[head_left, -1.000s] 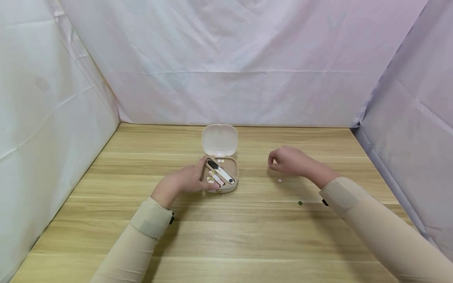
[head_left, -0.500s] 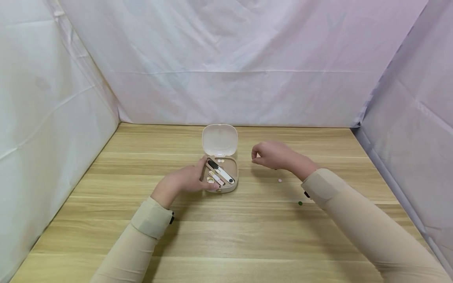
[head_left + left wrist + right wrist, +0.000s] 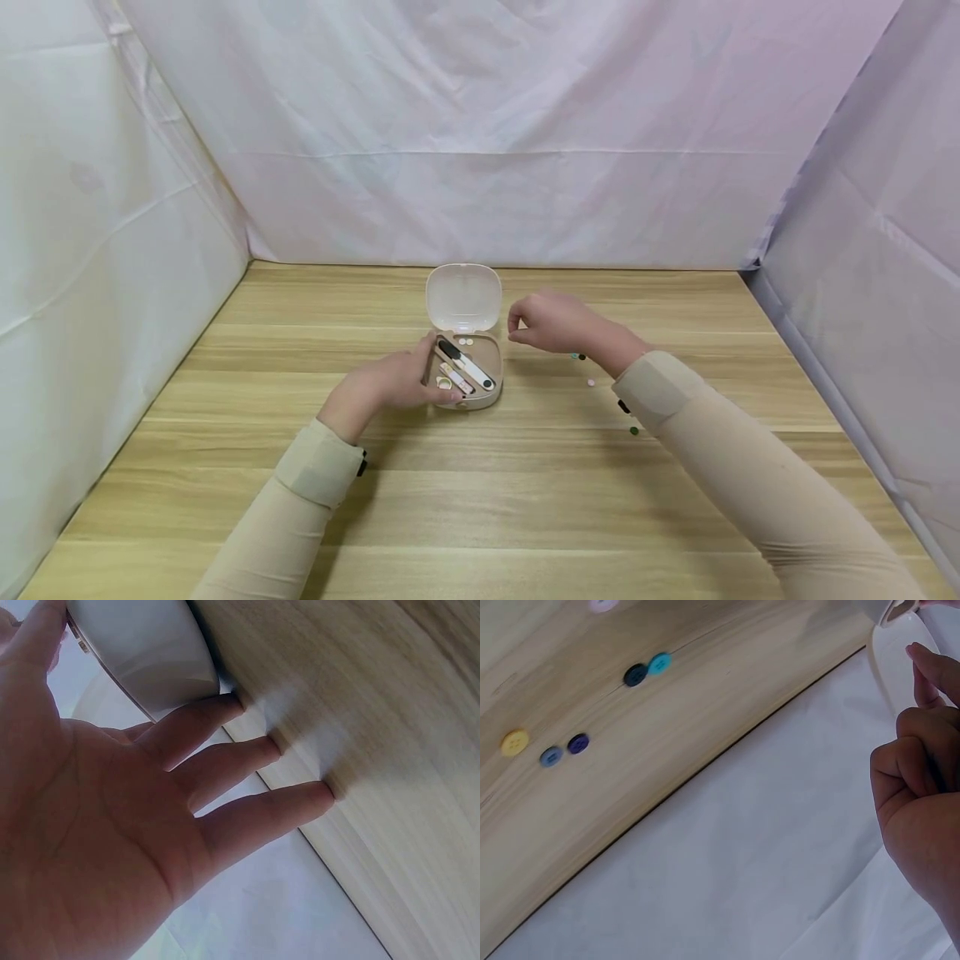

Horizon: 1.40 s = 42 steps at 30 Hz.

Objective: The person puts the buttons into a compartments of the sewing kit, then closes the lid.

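A small white sewing box (image 3: pixel 486 402) stands on the table with its lid (image 3: pixel 463 298) raised behind it. My left hand (image 3: pixel 396 380) holds its left side, thumb at the front rim and index finger near the back corner; the other fingers (image 3: pixel 262 817) reach straight to the tabletop. Inside lie two white buttons (image 3: pixel 466 342), a white tool with a black end (image 3: pixel 474 371), a pink patterned strip (image 3: pixel 457 379) and a yellowish ring (image 3: pixel 443 382). My right hand (image 3: pixel 553 323) hovers just right of the box, thumb and index fingertips together; whether anything is between them is hidden.
Right of the box lie loose buttons: turquoise (image 3: pixel 659 663), black (image 3: pixel 635 675), pink (image 3: pixel 591 382) and green (image 3: pixel 633 431). The right wrist view adds yellow (image 3: pixel 514 742), blue (image 3: pixel 550 756) and purple (image 3: pixel 578 743) ones. White cloth (image 3: pixel 480 200) closes off the back and sides.
My right hand has moved left toward the box, its fingertips still together, uncovering the turquoise and black buttons. The left hand and the box have stayed put.
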Motion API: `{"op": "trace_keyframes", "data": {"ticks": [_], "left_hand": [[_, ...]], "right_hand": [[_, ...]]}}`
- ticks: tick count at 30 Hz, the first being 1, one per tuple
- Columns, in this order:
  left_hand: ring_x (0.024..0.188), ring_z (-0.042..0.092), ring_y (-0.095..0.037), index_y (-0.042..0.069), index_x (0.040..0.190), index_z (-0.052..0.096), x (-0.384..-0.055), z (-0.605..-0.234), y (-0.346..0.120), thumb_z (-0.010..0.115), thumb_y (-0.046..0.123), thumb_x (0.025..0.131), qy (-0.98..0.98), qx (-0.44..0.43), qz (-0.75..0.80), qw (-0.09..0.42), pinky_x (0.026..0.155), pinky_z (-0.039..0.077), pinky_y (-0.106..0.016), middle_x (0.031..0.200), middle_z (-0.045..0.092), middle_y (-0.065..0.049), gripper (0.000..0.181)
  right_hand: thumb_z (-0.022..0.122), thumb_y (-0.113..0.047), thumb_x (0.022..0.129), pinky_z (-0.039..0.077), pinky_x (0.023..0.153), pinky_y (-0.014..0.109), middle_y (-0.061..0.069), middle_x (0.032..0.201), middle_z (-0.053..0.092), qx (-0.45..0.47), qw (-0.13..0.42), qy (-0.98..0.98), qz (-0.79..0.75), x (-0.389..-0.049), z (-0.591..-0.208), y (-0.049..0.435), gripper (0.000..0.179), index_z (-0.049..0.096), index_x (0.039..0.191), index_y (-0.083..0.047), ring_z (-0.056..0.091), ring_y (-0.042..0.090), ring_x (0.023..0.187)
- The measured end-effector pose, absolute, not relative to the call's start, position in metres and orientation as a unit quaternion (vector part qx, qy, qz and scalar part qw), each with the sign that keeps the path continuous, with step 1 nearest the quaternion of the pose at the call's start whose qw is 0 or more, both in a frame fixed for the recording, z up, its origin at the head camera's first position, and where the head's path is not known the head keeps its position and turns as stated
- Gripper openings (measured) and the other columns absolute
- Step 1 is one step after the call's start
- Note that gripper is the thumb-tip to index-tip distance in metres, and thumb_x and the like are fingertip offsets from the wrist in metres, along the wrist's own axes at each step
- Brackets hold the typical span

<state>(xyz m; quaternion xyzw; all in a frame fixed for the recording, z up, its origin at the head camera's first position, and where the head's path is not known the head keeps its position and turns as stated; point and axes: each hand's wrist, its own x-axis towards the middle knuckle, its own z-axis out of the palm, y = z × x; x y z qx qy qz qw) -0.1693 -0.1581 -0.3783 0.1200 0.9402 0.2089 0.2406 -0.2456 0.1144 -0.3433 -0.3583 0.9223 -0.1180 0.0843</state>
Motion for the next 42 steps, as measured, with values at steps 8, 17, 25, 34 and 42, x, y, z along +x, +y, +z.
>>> {"op": "trace_keyframes", "data": {"ticks": [8, 17, 25, 34, 42], "left_hand": [[0.151, 0.049, -0.043, 0.003, 0.171, 0.0, -0.169, -0.378, -0.159, 0.072, 0.068, 0.093, 0.94, 0.122, 0.208, 0.241, 0.125, 0.04, -0.058, 0.165, 0.042, -0.032, 0.124], [0.149, 0.051, -0.043, 0.003, 0.171, 0.0, -0.169, -0.378, -0.158, 0.071, 0.069, 0.093, 0.939, 0.124, 0.207, 0.243, 0.124, 0.042, -0.057, 0.163, 0.044, -0.032, 0.125], [0.148, 0.052, -0.041, 0.005, 0.171, 0.0, -0.169, -0.378, -0.158, 0.072, 0.069, 0.092, 0.94, 0.122, 0.207, 0.244, 0.123, 0.043, -0.057, 0.162, 0.046, -0.031, 0.124], [0.148, 0.052, -0.043, 0.001, 0.17, 0.001, -0.17, -0.378, -0.158, 0.07, 0.069, 0.093, 0.943, 0.127, 0.198, 0.238, 0.122, 0.044, -0.057, 0.161, 0.046, -0.033, 0.124], [0.147, 0.053, -0.042, 0.001, 0.171, 0.002, -0.17, -0.378, -0.158, 0.071, 0.07, 0.092, 0.943, 0.125, 0.197, 0.238, 0.122, 0.044, -0.057, 0.159, 0.048, -0.033, 0.125]], "right_hand": [[0.072, -0.022, 0.099, 0.043, 0.062, 0.029, -0.003, 0.072, 0.058, -0.353, 0.081, 0.924, -0.12, -0.25, -0.349, 0.089, 0.011, 0.078, 0.096, -0.013, 0.051, 0.014, 0.067], [0.071, -0.018, 0.1, 0.048, 0.064, 0.028, -0.002, 0.078, 0.066, -0.361, 0.107, 0.917, -0.13, -0.249, -0.363, 0.069, 0.011, 0.079, 0.098, -0.011, 0.056, 0.013, 0.071], [0.07, -0.02, 0.101, 0.051, 0.067, 0.028, -0.003, 0.084, 0.072, -0.364, 0.115, 0.915, -0.133, -0.25, -0.371, 0.062, 0.013, 0.078, 0.092, -0.015, 0.061, 0.011, 0.075], [0.068, -0.02, 0.101, 0.052, 0.065, 0.027, -0.005, 0.082, 0.074, -0.377, 0.1, 0.912, -0.129, -0.248, -0.373, 0.056, 0.014, 0.079, 0.092, -0.016, 0.061, 0.008, 0.069], [0.069, -0.02, 0.101, 0.058, 0.073, 0.032, -0.003, 0.088, 0.077, -0.385, 0.085, 0.911, -0.122, -0.248, -0.373, 0.054, 0.014, 0.081, 0.097, -0.014, 0.064, 0.01, 0.074]]}}
